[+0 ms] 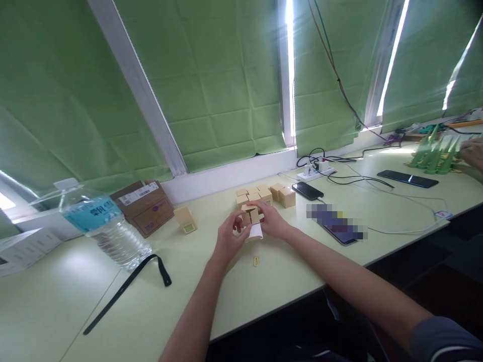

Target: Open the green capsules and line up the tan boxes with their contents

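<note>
Between my two hands is a small cardboard box [249, 216] with its flaps up, above the table's middle. My left hand [231, 234] grips its left side with curled fingers, the thumb at a white piece [255, 232] on the near side. From the right, my right hand [272, 218] holds the box, its fingers over the far top edge. Just behind stands a cluster of similar small boxes [265, 197], with two more boxes [287, 197] to their right. A small yellowish loop-shaped piece [256, 261] lies on the table in front of my hands.
Left are a water bottle [109, 226], a black strap [128, 286], a brown carton [149, 211] and a small open box [184, 219]. Right are phones [307, 190], a power strip [315, 173] and cables. Another person's hand [472, 151] is by green spiky pieces [433, 156].
</note>
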Motion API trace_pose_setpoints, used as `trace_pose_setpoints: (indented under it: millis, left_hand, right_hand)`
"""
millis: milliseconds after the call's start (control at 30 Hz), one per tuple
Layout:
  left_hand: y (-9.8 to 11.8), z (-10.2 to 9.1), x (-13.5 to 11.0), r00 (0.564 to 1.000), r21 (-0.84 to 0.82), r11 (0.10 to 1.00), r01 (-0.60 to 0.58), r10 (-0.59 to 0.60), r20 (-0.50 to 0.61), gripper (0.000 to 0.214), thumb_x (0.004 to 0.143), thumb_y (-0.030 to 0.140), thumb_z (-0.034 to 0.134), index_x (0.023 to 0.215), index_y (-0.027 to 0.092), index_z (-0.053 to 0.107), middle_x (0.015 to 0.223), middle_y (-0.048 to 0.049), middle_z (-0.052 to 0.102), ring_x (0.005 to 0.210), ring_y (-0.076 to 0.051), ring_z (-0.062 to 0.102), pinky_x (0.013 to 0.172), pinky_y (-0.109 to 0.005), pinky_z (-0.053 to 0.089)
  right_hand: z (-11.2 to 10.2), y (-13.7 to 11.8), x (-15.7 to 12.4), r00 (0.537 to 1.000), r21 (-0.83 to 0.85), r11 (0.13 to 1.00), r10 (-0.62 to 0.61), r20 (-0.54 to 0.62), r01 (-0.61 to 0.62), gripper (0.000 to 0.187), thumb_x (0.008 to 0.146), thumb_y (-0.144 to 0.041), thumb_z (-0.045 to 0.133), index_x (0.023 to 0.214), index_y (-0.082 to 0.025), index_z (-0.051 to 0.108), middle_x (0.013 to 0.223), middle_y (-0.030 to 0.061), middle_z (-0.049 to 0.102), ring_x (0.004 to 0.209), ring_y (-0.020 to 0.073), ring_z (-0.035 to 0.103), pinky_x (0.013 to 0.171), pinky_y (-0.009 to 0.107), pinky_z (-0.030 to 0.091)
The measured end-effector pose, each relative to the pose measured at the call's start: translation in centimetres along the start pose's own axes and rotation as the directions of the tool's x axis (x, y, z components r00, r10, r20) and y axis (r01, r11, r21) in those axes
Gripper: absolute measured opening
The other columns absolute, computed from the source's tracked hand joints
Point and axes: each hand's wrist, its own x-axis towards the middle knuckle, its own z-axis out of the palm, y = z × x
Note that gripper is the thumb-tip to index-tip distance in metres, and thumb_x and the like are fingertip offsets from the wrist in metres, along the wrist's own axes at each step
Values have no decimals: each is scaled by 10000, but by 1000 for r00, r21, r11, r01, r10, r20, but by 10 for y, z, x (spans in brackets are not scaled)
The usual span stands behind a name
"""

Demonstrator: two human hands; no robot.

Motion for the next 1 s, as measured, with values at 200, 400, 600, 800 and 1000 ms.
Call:
trace_pose_setpoints:
  millis: [200, 400, 600, 800, 1000]
  left_hand:
    - [0, 0, -1, 998, 10, 1000, 13, -14, 53, 325, 863, 270, 632, 1179, 226, 572, 753, 33, 550, 653, -104, 498, 650, -228, 456]
    - [-2, 1, -2, 996, 11, 998, 67, -68, 62, 284, 845, 304, 653, 1089, 238, 526, 729, 52, 524, 641, -106, 490, 623, -221, 429]
    - [-1, -1, -3, 994, 25, 997, 78, -80, 73, 195, 872, 303, 597, 996, 235, 462, 710, 59, 468, 644, -116, 465, 635, -234, 410]
    - [-2, -2, -2, 997, 8, 998, 61, -62, 35, 140, 904, 258, 509, 1016, 233, 430, 732, 51, 466, 650, -119, 463, 653, -246, 411]
    - [-3, -1, -2, 997, 22, 998, 63, -63, 32, 158, 917, 237, 454, 1075, 229, 457, 770, 30, 498, 679, -126, 480, 679, -262, 426]
  right_hand:
    - [-1, 7, 0, 998, -27, 999, -41, 49, 42, 570, 773, -154, 687, 1312, -250, 530, 1277, 108, 580, 1194, 268, 541, 875, 420, 574]
    - [-2, 5, -2, 984, 4, 1000, 19, 176, -21, 641, 784, -216, 711, 1377, -257, 471, 1364, 136, 498, 1229, 288, 516, 826, 411, 588]
    - [-5, -5, -4, 947, 90, 995, -66, 314, 39, 896, 719, -213, 759, 1490, -257, 306, 1462, 170, 395, 1326, 322, 452, 970, 482, 527]
    - [-4, -1, -1, 965, 142, 990, -40, 260, 2, 637, 786, -78, 488, 1395, -265, 465, 1491, 114, 417, 1431, 283, 342, 1053, 510, 454]
    - [-11, -7, 1, 979, 152, 988, -34, 200, 3, 445, 939, -183, 399, 1344, -285, 554, 1457, 53, 501, 1438, 260, 342, 1166, 519, 307]
